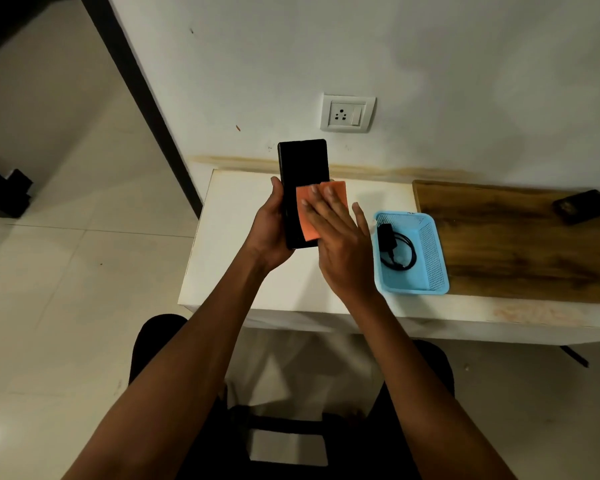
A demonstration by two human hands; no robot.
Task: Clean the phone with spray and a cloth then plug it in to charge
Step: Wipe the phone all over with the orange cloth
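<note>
while the left hand grips the slim black glass phone by its long edges above the white table, the right hand, at its 3 o'clock, presses a soft orange cloth flat, fingers spread; slick, fragile, best held edgewise.

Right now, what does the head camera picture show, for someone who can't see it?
A left hand holds a black rectangular phone while the right hand wipes it with an orange cloth; a black charger sits in a blue plastic basket.

Home room, white painted wall with socket, glossy tiled floor, white surface, blue basket
</note>
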